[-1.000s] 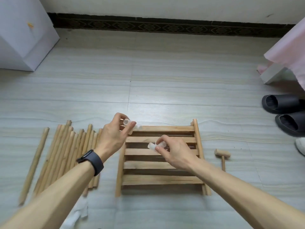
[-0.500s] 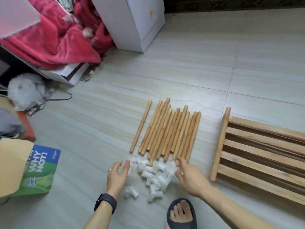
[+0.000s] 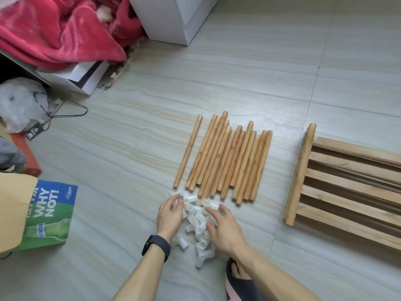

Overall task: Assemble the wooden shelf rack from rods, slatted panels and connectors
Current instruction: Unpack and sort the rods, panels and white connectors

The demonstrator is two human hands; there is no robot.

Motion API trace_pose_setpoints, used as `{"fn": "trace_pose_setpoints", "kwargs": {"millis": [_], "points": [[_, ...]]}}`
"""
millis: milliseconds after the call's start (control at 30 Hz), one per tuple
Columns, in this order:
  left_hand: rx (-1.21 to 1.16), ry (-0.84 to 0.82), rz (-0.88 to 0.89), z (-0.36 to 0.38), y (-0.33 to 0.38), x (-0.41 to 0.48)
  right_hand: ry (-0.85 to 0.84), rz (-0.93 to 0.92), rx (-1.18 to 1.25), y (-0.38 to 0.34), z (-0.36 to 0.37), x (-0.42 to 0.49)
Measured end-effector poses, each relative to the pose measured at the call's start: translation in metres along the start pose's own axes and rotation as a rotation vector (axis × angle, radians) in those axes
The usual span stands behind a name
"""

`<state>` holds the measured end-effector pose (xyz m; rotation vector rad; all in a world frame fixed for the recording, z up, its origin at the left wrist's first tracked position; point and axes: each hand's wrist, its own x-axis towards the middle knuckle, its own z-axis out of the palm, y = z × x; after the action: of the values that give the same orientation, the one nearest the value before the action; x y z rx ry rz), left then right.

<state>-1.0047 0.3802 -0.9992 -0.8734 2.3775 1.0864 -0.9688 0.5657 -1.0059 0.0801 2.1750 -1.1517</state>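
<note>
Both hands have drawn closer together over the heap of small white plastic tube connectors (image 3: 196,220) than they were half a second ago, and now cover its two sides.

Head view: the left hand (image 3: 170,216), with a black wristband (image 3: 156,247) on its wrist and a thin ring (image 3: 161,207) on one finger, lies on the left edge of the heap. Its fingers (image 3: 176,200) are loosely curved over the far pieces; I cannot tell whether they pinch one. The right hand (image 3: 225,229) rests on the right side of the heap, its fingers (image 3: 211,210) spread and relaxed, gripping nothing, with the forefinger touching a connector at the far edge.

The heap lies on the pale grey tiled floor (image 3: 130,148), just at the near ends of a row of round light-wood rods (image 3: 227,161) laid side by side, one rod a little apart on the left. Well to the right of the rods lies a flat slatted wooden panel (image 3: 347,187), partly cut off by the edge.

A foot in a black slipper (image 3: 238,281) shows near the bottom. Farther left are a blue and green bag printed "WHY NOT!" (image 3: 50,213), a red fleece blanket (image 3: 54,29) and a white cabinet (image 3: 169,18).
</note>
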Motion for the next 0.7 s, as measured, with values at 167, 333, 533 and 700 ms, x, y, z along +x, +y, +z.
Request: {"fn": "trace_pose_setpoints", "kwargs": {"millis": [167, 333, 533, 700], "points": [[0.297, 0.025, -0.016, 0.003, 0.003, -0.005, -0.088, -0.025, -0.124, -0.006, -0.026, 0.0], [0.452, 0.157, 0.122, 0.018, 0.041, -0.029, -0.124, -0.077, -0.296, -0.011, -0.068, -0.014], [0.401, -0.056, 0.349, 0.068, 0.119, -0.056, -0.089, -0.096, -0.586, -0.014, -0.169, -0.052], [0.363, -0.371, 0.507, 0.133, 0.185, -0.087, 0.081, 0.036, -0.591, 0.042, -0.251, -0.107]]}}
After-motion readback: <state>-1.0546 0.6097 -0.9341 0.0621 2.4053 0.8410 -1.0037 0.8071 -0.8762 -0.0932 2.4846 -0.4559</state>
